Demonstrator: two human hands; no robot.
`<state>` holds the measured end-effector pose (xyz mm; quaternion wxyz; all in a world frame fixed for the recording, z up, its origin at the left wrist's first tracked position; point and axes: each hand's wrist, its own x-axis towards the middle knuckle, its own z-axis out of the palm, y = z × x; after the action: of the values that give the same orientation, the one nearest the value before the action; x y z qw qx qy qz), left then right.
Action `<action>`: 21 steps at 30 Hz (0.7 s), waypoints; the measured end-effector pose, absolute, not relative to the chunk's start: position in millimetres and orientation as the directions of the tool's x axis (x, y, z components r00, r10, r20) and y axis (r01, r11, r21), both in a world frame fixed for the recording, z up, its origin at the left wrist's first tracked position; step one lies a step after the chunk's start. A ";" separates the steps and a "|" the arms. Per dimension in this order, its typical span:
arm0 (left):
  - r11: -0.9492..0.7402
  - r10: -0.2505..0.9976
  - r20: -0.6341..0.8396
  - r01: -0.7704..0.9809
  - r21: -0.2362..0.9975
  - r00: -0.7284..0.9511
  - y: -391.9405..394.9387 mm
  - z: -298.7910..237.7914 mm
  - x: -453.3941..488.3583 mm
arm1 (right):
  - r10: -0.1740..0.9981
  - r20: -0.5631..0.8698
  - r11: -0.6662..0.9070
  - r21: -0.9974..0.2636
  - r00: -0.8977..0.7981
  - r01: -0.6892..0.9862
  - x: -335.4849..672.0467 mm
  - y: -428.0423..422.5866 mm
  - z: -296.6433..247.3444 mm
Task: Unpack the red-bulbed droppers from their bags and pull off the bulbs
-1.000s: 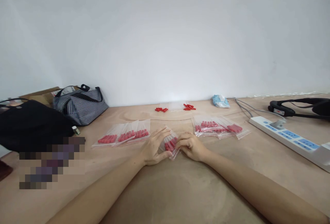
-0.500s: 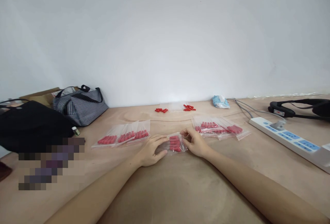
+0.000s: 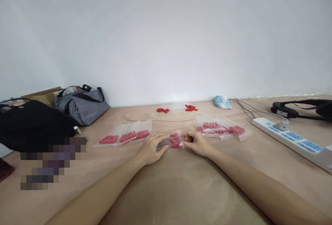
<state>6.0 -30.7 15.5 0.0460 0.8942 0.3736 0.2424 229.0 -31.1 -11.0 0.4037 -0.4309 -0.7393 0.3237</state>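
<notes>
The scene is viewed through a single head-worn camera, set above the near side of the table (image 3: 166,190) and faced forward and down. Both forearms (image 3: 230,173) are cut off by the lower edge, the left hand (image 3: 152,149) and right hand (image 3: 197,143) are framed mid-range, and the upper half is filled by the wall (image 3: 166,41).

No lettering or number can be read. A pale label with a reddish mark (image 3: 281,113) sits on the black device (image 3: 290,113) at the right, too small to make out; the blue panels (image 3: 294,137) of the white power strip (image 3: 263,123) show only socket slots and unreadable specks.
</notes>
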 end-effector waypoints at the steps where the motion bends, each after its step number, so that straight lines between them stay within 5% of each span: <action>1: -0.712 0.695 0.395 0.650 0.265 0.601 -30.7 15.2 6.0 | 0.898 0.338 0.427 -0.825 -0.281 0.371 229.3 -30.9 -11.5; 17: -0.686 0.718 0.396 0.679 0.262 0.572 -29.8 15.0 5.5 | 0.916 0.337 0.385 -0.890 -0.217 0.243 225.0 -31.3 -14.7; 21: -0.684 0.721 0.391 0.681 0.261 0.573 -28.4 13.5 5.6 | 0.922 0.292 0.367 -0.867 -0.252 0.338 225.6 -29.2 -14.1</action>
<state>5.6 -28.4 13.5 0.0408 0.8858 0.3957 0.2389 225.6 -29.2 -14.1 0.4214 -0.4431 -0.7113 0.3467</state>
